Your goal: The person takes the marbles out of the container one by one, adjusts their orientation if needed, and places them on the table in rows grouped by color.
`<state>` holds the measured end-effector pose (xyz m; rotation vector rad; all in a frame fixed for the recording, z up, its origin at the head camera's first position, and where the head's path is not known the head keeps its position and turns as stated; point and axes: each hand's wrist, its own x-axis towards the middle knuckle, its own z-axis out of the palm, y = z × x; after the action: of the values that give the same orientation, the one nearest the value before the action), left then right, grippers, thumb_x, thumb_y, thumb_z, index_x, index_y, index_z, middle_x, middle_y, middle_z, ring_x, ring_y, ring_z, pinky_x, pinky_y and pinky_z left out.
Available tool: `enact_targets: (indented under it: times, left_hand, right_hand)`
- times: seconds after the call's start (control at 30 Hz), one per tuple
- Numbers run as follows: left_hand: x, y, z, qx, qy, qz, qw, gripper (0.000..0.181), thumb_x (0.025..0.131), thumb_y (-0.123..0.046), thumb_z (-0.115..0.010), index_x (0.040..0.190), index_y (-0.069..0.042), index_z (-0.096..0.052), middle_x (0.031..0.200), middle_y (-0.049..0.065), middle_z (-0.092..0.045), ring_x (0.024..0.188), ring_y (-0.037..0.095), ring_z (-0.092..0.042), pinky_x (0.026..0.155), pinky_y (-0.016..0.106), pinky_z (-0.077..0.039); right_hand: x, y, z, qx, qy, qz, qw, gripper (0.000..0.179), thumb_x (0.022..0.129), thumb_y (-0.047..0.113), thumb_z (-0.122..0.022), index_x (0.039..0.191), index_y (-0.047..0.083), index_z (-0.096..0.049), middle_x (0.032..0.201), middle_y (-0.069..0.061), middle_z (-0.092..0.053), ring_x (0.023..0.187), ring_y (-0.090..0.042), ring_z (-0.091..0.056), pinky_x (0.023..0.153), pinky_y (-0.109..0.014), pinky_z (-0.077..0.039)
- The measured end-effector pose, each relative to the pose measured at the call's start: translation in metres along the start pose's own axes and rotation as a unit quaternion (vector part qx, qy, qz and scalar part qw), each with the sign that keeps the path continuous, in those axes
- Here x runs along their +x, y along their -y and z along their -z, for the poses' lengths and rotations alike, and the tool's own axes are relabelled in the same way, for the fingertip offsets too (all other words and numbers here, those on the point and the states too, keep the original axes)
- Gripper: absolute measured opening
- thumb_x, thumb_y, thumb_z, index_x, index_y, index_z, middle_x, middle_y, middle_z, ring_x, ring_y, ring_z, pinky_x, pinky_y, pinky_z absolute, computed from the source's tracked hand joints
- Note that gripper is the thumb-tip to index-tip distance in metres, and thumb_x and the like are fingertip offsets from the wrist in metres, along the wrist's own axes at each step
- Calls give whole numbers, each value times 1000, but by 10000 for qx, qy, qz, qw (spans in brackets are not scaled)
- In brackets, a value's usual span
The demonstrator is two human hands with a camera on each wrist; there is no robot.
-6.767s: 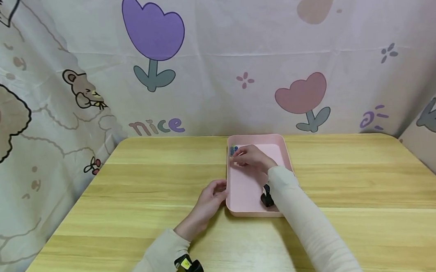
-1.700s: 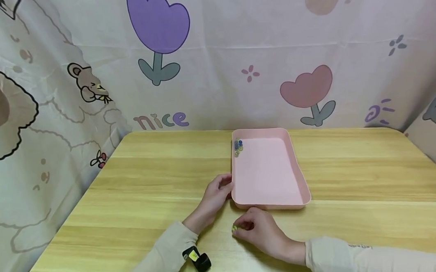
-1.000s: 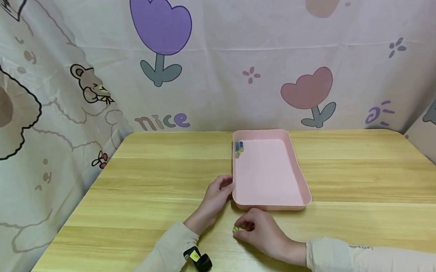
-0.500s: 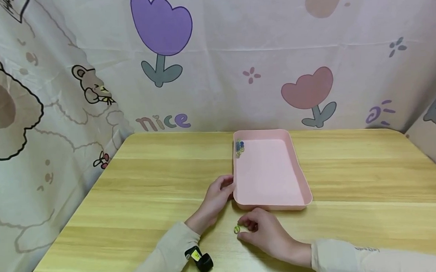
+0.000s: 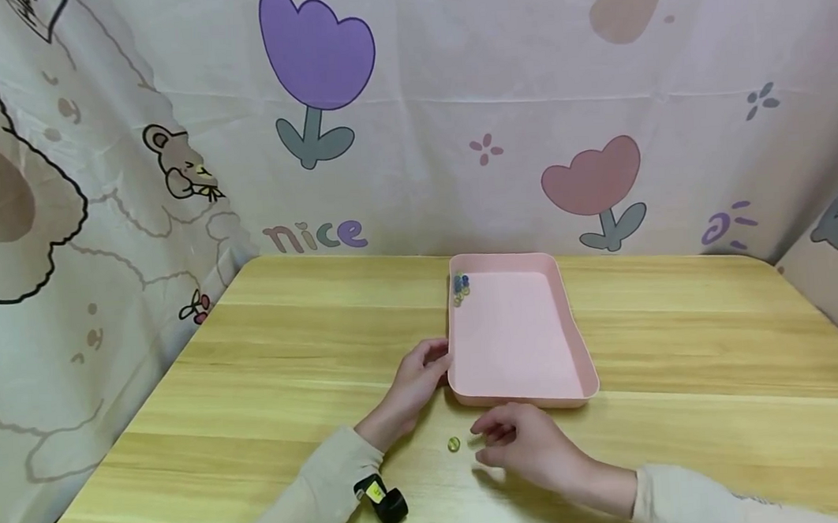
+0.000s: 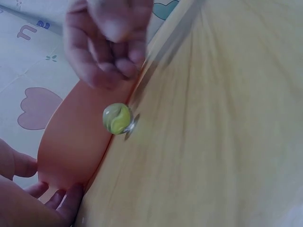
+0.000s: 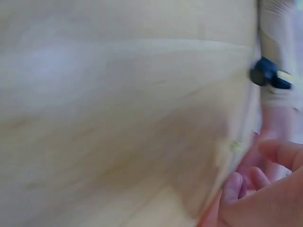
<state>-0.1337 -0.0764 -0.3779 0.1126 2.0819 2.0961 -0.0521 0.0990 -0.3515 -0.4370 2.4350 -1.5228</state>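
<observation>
a printed curtain (image 5: 429,182) hangs behind a wood-grain table (image 5: 288,339). the left hand (image 5: 410,388) touches the left side of a pink tray (image 5: 526,339); whether it grips or merely rests, i cannot tell. off the tray's near left corner a lone yellow-green marble (image 5: 454,444) sits on the table; blue and yellowish marbles (image 5: 458,287) cluster inside, far left. the right hand (image 5: 531,449) holds nothing, thumb and fingers apart, near the lone marble. placing or picking it seems the step; lifting it calls for a light pinch, since it could roll.

The lettering "nice" (image 5: 315,236) is printed on the patterned cloth backdrop (image 5: 429,186).
</observation>
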Motion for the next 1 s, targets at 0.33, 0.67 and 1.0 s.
enact_targets:
  times: [0.33,0.67,1.0]
  left_hand:
    - [5,-2,-2,63,-69,70,9999,36,98,-4,-52,131,11,-48,124,22,-55,110,29,-54,92,36,-51]
    - [3,0,-3,1,-34,94,10000,35,98,-3,-51,130,11,-48,123,21,-54,110,29,-54,92,36,-51]
    - [1,1,-2,-8,-152,151,9998,34,98,-4,-53,128,10,-51,120,20,-56,105,26,-56,90,34,-52]
  right_hand:
    - [13,18,41,-12,-614,597,9963,27,83,7,-74,106,-5,-68,96,-11,-67,84,-18,-62,73,-24,-55]
    - [45,18,85,-306,-829,423,9952,38,87,10,-72,121,-4,-62,95,-7,-65,88,-19,-61,76,-24,-52]
    - [76,22,109,-423,-641,67,9970,35,88,11,-70,118,-6,-62,98,-10,-64,88,-18,-57,78,-24,-51]
